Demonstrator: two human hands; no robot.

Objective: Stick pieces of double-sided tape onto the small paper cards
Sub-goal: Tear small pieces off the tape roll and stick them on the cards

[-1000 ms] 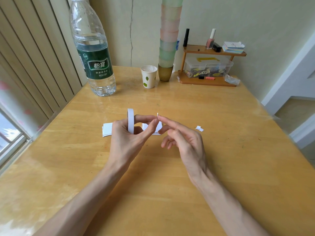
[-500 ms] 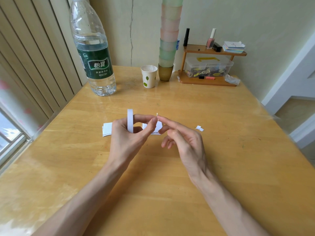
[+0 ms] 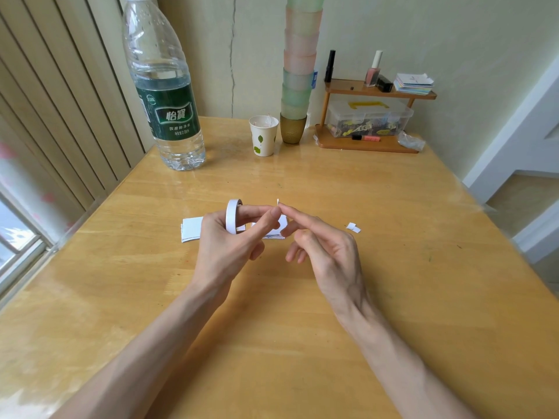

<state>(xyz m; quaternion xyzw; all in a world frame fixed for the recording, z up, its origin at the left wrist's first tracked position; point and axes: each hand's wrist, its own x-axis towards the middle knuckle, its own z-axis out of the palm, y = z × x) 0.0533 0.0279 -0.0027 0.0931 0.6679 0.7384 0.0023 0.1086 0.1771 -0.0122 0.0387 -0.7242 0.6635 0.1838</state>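
My left hand (image 3: 230,240) grips a white roll of double-sided tape (image 3: 232,216) upright above the table's middle, with its thumb and forefinger stretched to the right. My right hand (image 3: 326,249) meets those fingertips, and a tiny white piece of tape (image 3: 277,202) stands up between them. A small stack of white paper cards (image 3: 191,228) lies flat on the table left of my left hand. Another card (image 3: 279,226) lies under my fingers, mostly hidden. A torn white scrap (image 3: 353,227) lies to the right.
A large water bottle (image 3: 165,95) stands at the back left. A paper cup (image 3: 263,135), a tall stack of coloured cups (image 3: 298,71) and a wooden shelf with a clear plastic box (image 3: 367,117) line the back edge. The table's right edge (image 3: 484,207) drops to the floor.
Both hands stay almost in place. My left thumb and forefinger have closed slightly toward my right fingertips at the tape piece.
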